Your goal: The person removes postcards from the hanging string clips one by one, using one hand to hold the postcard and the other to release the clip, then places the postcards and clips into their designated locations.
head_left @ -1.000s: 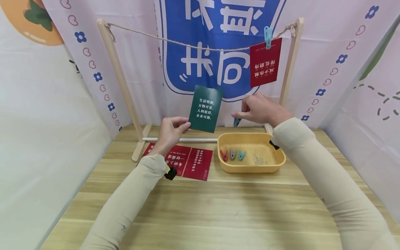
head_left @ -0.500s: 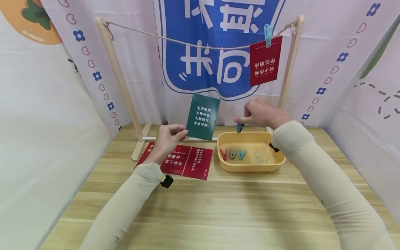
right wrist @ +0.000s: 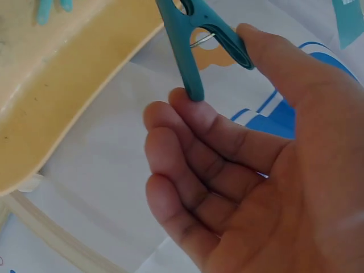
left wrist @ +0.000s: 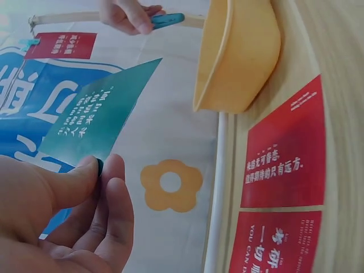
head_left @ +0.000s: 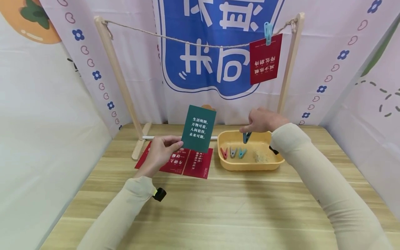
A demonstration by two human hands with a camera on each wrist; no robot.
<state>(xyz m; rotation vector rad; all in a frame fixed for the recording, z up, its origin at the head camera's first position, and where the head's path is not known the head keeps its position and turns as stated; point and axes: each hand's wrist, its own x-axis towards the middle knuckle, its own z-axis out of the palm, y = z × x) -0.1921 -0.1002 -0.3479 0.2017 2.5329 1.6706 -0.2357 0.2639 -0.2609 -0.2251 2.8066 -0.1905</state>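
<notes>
My left hand (head_left: 162,149) pinches a dark green card (head_left: 200,128) with white lettering by its lower left corner, thumb in front. The card is held up, overlapping the red cards (head_left: 196,166) on the table in the head view. Over the yellow basin (head_left: 250,167), my right hand (head_left: 264,119) holds a teal clothespin (head_left: 247,137) between thumb and index finger. In the right wrist view that clothespin (right wrist: 183,51) has its handle ends at the thumb and index fingertips, the other fingers curled below. Red, grey and light blue clothespins (head_left: 233,152) lie inside the basin.
A wooden frame (head_left: 117,73) stands at the back with a sagging twine line (head_left: 187,42). A light blue clothespin (head_left: 268,34) clips a red card (head_left: 265,62) near its right end. A white rod (head_left: 170,138) joins the frame's feet behind the cards.
My left hand has lowered the green card and shifted it slightly left. My right hand has come down and a little right with the teal clothespin, now over the basin.
</notes>
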